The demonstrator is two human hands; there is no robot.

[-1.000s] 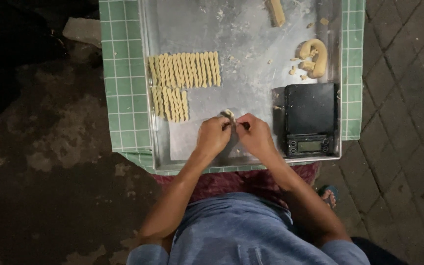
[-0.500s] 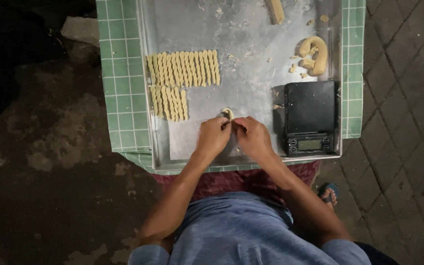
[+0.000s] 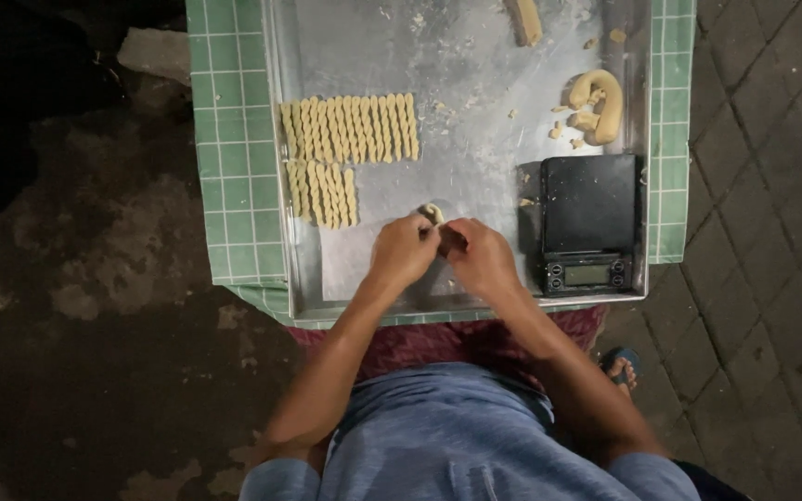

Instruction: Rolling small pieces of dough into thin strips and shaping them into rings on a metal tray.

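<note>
Head view showed my left hand point(image 3: 403, 252) and right hand point(image 3: 477, 256) closed together on a small dough piece point(image 3: 433, 212) just above the metal tray point(image 3: 475, 111), beside the black scale point(image 3: 589, 221). It seemed soft, light and easily squashed, so I pinched only its ends with my fingertips.

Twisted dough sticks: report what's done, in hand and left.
Done: two rows of twisted sticks lie on the metal tray. In hand: left hand and right hand pinch one small dough piece. Left: a dough lump above the black scale.
</note>
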